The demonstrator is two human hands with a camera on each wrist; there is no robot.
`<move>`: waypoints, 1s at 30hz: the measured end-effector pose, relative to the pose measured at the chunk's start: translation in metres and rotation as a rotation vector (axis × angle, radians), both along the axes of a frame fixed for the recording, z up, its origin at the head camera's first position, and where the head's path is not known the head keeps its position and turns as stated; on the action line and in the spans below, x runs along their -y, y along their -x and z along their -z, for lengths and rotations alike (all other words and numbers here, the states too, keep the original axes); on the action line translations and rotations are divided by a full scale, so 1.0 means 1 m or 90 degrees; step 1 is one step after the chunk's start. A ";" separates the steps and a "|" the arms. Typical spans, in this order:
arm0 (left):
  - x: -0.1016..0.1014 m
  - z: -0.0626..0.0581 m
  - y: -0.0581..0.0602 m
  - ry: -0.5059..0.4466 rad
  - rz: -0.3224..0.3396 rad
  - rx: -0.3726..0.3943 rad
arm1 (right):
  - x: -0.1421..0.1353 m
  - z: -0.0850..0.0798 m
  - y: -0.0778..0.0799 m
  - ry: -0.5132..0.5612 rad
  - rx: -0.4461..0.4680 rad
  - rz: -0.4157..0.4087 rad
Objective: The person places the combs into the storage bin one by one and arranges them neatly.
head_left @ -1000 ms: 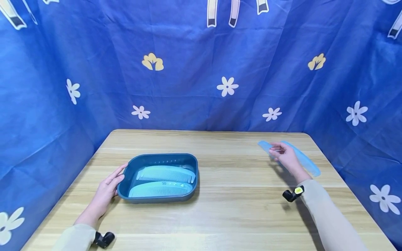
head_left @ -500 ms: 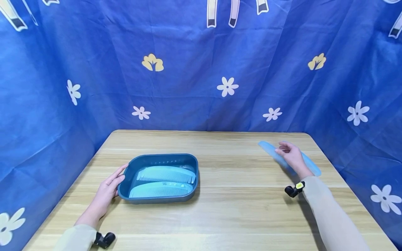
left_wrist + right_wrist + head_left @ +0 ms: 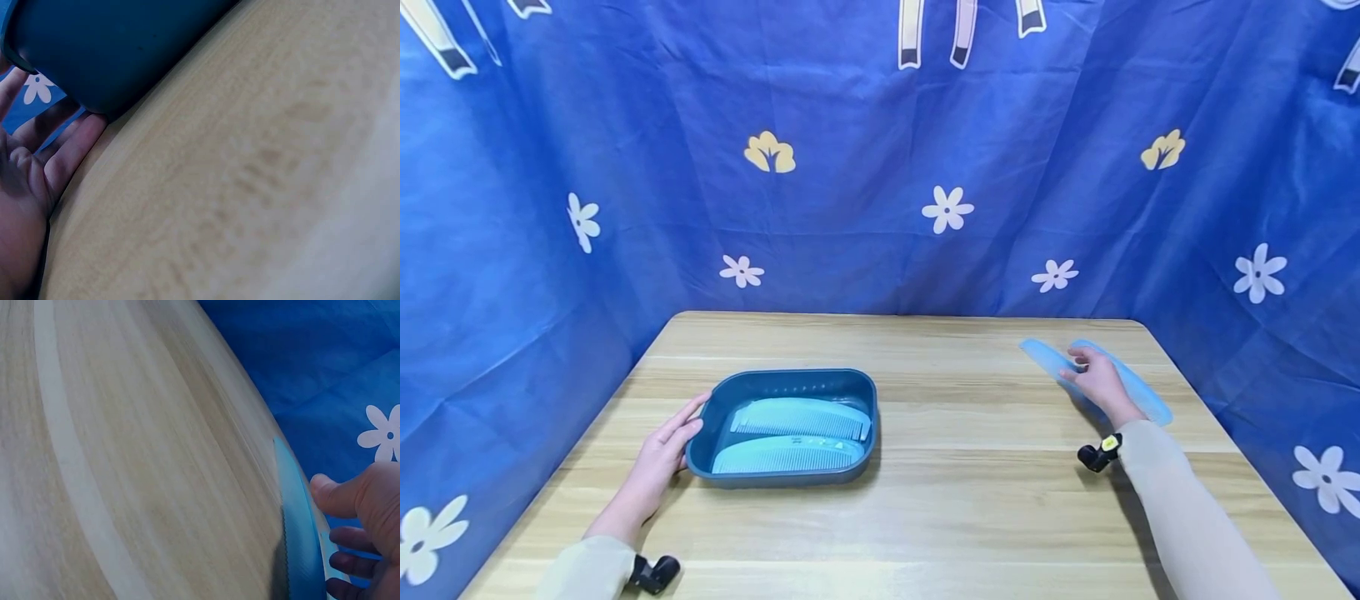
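My left hand [image 3: 658, 450] rests against the left end of a dark teal plastic basket [image 3: 868, 454], straight fingers touching its rim and wall. In the left wrist view, fingertips meet the basket's lower corner. Inside it lie two light blue combs, a far comb [image 3: 797, 413] and a near comb [image 3: 786, 455], teeth toward me. At the right, my right hand [image 3: 1101, 385] is over two more blue combs, a left comb [image 3: 1042, 357] and a right comb [image 3: 1144, 393]. Its thumb [image 3: 328, 495] is beside the left comb's back, fingers apart; contact is unclear.
A wooden table [image 3: 955, 500] carries everything. Blue patterned cloth [image 3: 850, 167] hangs behind it and along both sides. Each wrist wears a small black camera, the left camera [image 3: 655, 575] and the right camera [image 3: 1097, 454].
My right hand has shifted rightward from the left comb, then slightly back left, showing more of the right comb again. My left hand and the basket have stayed in place.
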State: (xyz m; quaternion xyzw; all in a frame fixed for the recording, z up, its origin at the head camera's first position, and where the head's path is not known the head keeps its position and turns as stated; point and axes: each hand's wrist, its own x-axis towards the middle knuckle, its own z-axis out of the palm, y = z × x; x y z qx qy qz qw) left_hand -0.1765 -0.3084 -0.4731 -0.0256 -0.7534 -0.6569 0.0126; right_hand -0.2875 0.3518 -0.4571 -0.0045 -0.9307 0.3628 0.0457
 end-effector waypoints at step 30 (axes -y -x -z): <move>0.002 0.002 0.001 0.006 0.004 0.002 | 0.001 -0.002 0.002 -0.004 0.078 0.016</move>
